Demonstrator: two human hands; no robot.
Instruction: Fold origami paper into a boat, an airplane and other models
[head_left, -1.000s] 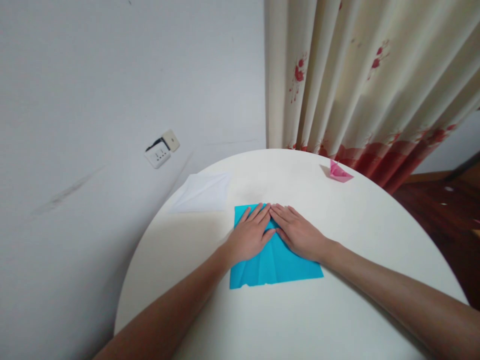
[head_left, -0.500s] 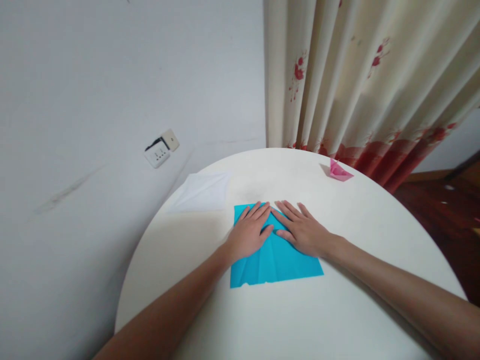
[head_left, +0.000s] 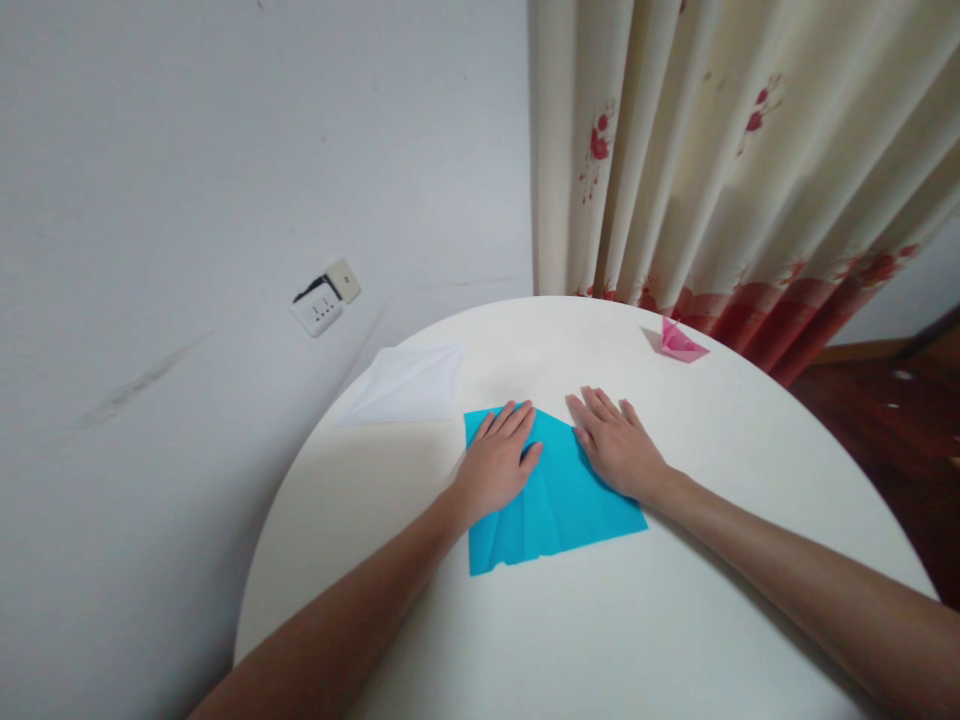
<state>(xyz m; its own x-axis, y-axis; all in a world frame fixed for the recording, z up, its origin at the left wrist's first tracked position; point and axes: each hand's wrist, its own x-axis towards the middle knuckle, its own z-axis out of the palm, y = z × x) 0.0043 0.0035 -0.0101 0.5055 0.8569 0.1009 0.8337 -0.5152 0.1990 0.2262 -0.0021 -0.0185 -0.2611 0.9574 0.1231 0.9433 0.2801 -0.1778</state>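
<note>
The right hand (head_left: 619, 452) has slid rightward along the folded edge of the blue paper (head_left: 559, 495), away from the left hand (head_left: 496, 465). Both lie flat, fingers spread, gripping nothing, pressing the sheet onto the white round table (head_left: 600, 640), near its middle.

Left hand (head_left: 496, 462) and right hand (head_left: 616, 446) press flat on blue paper (head_left: 555, 500) on white table (head_left: 600, 620).
</note>
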